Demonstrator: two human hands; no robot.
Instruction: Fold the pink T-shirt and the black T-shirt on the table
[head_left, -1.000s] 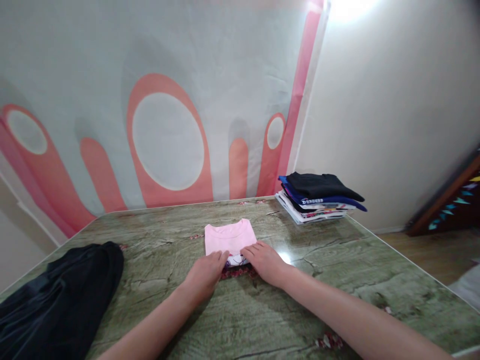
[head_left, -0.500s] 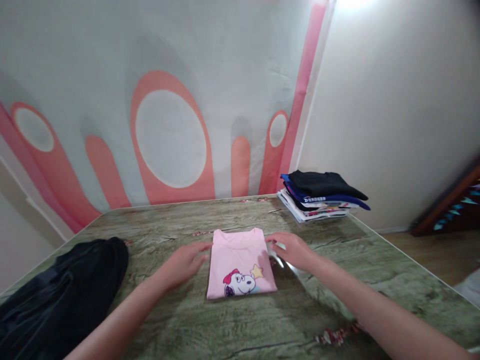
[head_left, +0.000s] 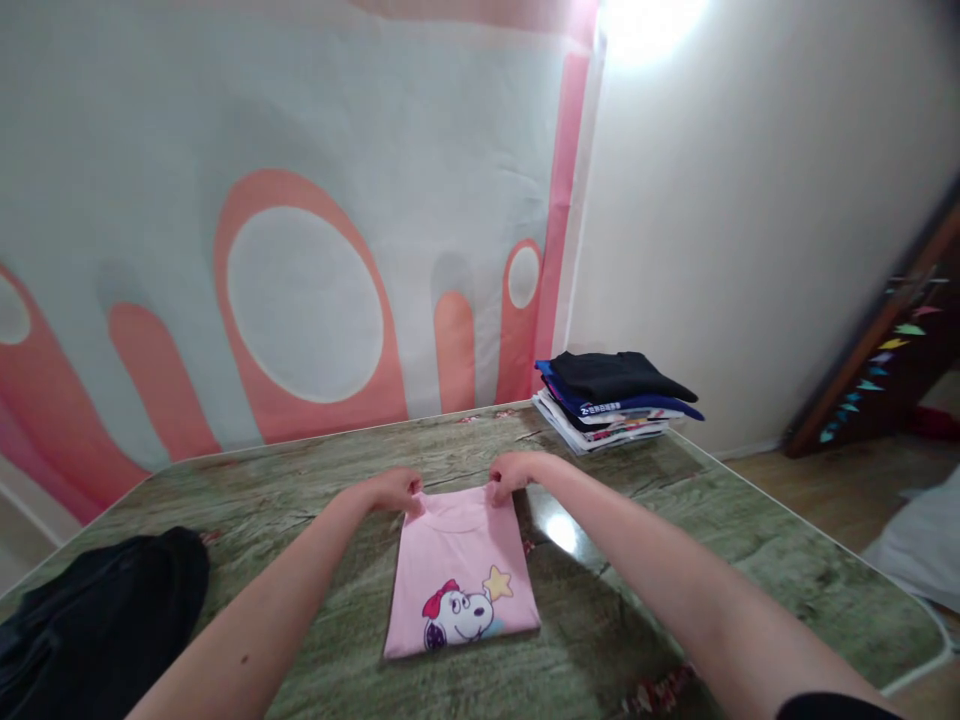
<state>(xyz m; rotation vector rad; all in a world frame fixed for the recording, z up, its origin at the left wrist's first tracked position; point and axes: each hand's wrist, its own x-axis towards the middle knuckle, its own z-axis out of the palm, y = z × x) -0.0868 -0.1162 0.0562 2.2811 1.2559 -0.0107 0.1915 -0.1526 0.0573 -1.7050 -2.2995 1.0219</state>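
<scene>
A pink T-shirt [head_left: 465, 555], folded into a neat rectangle, lies in front of me with its collar toward the wall. A cartoon dog with a red bow and a yellow star are printed on its lower half. My left hand [head_left: 397, 488] pinches the far left corner beside the collar. At the far right corner, the fingers of my right hand [head_left: 512, 474] are closed on the cloth in the same way. The T-shirt seems to rest on the table, its near edge lying flat.
A stack of folded clothes [head_left: 615, 395], black and blue on top, sits at the table's far right. Crumpled black clothing [head_left: 105, 610] lies at the left. The wood-patterned table [head_left: 300, 560] meets a wall with a pink and coral printed backdrop [head_left: 304, 300].
Both hands moved from hovering at the T-shirt's sides to gripping its two far corners. The view has shifted a little to the right and up.
</scene>
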